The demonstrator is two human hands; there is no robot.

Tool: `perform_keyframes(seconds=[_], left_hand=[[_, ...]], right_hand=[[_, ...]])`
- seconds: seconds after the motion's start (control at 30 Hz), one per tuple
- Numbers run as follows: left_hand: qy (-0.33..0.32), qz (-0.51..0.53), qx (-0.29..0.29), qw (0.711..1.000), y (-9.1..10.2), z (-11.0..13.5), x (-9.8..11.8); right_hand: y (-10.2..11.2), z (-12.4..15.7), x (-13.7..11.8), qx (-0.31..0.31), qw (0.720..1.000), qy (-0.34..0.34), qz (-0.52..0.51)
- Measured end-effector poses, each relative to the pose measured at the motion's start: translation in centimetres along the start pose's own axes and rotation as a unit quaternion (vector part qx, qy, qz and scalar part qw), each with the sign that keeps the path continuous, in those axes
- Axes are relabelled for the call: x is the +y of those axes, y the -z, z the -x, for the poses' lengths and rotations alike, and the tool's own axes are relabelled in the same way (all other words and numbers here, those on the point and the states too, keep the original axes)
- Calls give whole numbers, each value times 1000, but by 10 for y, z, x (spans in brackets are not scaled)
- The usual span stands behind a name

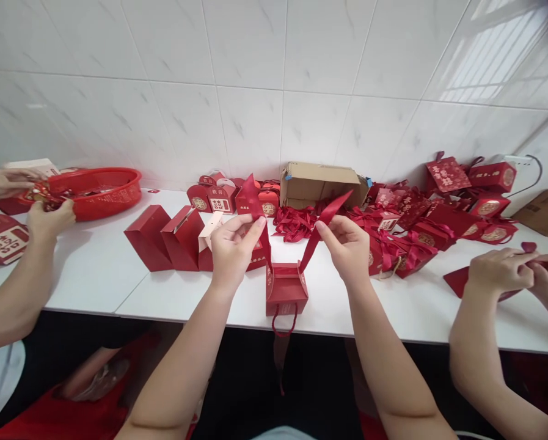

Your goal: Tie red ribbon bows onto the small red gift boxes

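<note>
A small red box (286, 304) stands upright on the white table (94, 263), near its front edge and directly ahead of the person, its cord loop (284, 334) hanging over that edge. The left hand (234, 249) and the right hand (348, 249) each pinch one end of a dark red ribbon (311, 243) between thumb and forefinger, closed firmly, it seems, with the ends held up and apart above the box. The ribbon rises from both sides of the box but forms no knot or bow, so this box looks threaded but not yet tied. The heap of red boxes (427, 235) to the right, several wearing bows, seems to be finished work. The upright red boxes (148, 237) to the left show no ribbon and probably remain to be done, with a pile of loose ribbons (294, 223) lying behind.
</note>
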State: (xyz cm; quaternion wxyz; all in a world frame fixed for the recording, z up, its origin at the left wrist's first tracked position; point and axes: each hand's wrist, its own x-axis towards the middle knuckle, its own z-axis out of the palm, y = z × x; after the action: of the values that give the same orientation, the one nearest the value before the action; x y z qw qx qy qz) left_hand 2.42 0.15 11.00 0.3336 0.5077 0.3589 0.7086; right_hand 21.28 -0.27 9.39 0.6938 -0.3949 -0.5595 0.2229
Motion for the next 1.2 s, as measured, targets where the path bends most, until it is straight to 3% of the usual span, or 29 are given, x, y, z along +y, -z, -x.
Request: perform_keyframes(seconds=[0.57, 0.93, 1.1, 1.2], left_hand=[[50, 70, 12, 996, 0, -12, 9], [28, 50, 0, 998, 1, -11, 9], [25, 31, -50, 998, -2, -13, 14], [24, 28, -115, 993, -5, -12, 18]], right_hand=[[-6, -16, -17, -10, 999, -13, -51], [-3, -16, -22, -21, 997, -13, -71], [-9, -16, -20, -56, 985, -73, -144], [-14, -18, -20, -67, 983, -84, -147]])
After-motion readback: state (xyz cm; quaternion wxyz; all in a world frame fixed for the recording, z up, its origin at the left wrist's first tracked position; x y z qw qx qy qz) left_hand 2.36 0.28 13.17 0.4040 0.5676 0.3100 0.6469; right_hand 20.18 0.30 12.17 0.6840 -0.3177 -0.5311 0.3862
